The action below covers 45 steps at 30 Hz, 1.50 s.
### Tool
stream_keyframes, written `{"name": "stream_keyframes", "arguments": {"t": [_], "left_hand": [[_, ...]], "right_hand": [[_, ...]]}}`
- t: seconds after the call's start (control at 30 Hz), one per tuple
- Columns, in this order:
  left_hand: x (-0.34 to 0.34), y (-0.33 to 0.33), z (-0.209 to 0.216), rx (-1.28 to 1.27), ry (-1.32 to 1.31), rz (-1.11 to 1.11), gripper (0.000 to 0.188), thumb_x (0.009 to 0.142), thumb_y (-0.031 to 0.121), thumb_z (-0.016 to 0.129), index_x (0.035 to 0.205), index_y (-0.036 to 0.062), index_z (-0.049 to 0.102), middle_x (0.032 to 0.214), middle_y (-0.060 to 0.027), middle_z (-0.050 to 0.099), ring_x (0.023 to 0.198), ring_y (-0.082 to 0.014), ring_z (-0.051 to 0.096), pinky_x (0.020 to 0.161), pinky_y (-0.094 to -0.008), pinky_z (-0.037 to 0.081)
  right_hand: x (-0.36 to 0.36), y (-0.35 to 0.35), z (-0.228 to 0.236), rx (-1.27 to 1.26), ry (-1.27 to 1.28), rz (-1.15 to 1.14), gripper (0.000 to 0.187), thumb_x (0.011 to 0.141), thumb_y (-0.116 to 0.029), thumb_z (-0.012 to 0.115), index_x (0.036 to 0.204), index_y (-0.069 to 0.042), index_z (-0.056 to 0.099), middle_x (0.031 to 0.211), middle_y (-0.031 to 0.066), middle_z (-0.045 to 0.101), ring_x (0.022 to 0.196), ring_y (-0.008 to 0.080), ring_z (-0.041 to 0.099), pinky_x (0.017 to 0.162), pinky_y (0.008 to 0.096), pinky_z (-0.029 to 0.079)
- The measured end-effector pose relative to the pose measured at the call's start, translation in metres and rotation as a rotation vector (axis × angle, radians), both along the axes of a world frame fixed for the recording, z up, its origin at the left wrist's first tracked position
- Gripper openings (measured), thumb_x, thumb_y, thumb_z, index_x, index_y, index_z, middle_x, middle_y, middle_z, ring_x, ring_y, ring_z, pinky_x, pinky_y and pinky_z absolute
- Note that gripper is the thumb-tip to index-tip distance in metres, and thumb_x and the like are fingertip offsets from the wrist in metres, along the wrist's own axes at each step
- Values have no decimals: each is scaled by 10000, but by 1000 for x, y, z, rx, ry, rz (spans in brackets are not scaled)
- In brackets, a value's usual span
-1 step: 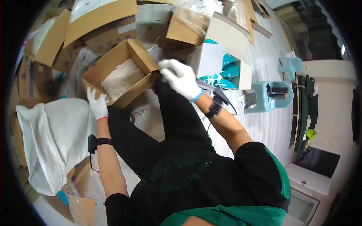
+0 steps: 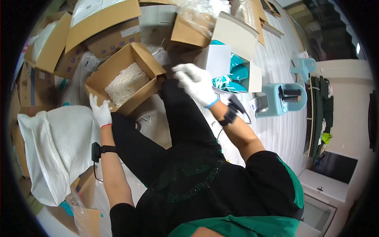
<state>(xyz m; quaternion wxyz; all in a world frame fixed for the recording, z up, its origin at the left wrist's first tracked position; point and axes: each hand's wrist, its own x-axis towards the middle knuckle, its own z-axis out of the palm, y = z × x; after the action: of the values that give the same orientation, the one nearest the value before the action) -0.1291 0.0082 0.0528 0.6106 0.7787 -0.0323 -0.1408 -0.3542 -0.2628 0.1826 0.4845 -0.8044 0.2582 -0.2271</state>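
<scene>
A cardboard box (image 2: 136, 100) stands open and tilted in front of my knees. Inside it lies a whitish, textured bundle (image 2: 127, 85), whose kind I cannot make out. My left hand (image 2: 102, 112), in a white glove, has its fingers spread at the box's near left edge. My right hand (image 2: 195, 83), also gloved in white, hangs above my right knee, a little apart from the box's right corner. Its fingers are loosely bent, and nothing shows between them. Close to its right is an open white box (image 2: 256, 79) with turquoise shoes (image 2: 239, 73) and white laces.
A large white sack (image 2: 59, 138) bulges beside my left forearm. More cardboard boxes (image 2: 114, 39) crowd the far left, one with clear plastic wrap (image 2: 201, 17). On the right stands a light blue stool (image 2: 272, 104) with black-handled items on it.
My right hand has drawn away from the box's right corner, toward me and to the right. My left hand stays at the box's edge, shifted slightly left.
</scene>
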Motion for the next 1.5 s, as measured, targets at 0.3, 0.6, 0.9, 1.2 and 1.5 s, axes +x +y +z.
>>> {"name": "stream_keyframes", "arguments": {"t": [0.3, 0.6, 0.9, 1.2, 1.5], "left_hand": [[-8, -2, -2, 30, 81, -55, 722, 905, -21, 530, 1533, 101, 196, 1549, -182, 287, 1012, -256, 663, 669, -269, 558], [-101, -71, 38, -24, 115, -320, 495, 937, 16, 459, 1426, 14, 380, 1413, -199, 486, 906, -206, 679, 664, -255, 546], [-206, -195, 106, -172, -442, -719, 277, 845, 18, 622, 1118, 38, 662, 1048, -101, 698, 879, -176, 686, 780, -297, 534], [-260, -260, 144, -131, -1188, -748, 308, 754, 121, 755, 1056, 94, 703, 993, -98, 691, 924, -267, 647, 797, -350, 513], [-234, -230, 147, -194, -472, -521, 184, 818, 59, 732, 990, -5, 716, 883, -77, 673, 791, -146, 620, 741, -270, 495]], "right_hand": [[-194, -170, -10, -829, 754, 145, 346, 748, -109, 682, 1092, -81, 670, 975, 138, 708, 886, 294, 688, 816, 368, 539], [-223, -198, -29, -674, 767, -84, 129, 822, -98, 558, 901, -122, 657, 782, 158, 675, 754, 370, 662, 647, 454, 504], [-216, -189, 16, -537, 522, -386, 120, 886, -134, 571, 934, -118, 680, 859, 168, 682, 830, 361, 659, 731, 438, 506], [-202, -167, 64, 508, 315, -239, 157, 857, -73, 593, 911, 37, 690, 637, 82, 615, 467, 139, 554, 419, 251, 417], [-209, -235, -51, -1207, 809, -107, 159, 792, -161, 621, 908, -164, 731, 1059, 59, 666, 1165, 269, 540, 947, 459, 389]]}}
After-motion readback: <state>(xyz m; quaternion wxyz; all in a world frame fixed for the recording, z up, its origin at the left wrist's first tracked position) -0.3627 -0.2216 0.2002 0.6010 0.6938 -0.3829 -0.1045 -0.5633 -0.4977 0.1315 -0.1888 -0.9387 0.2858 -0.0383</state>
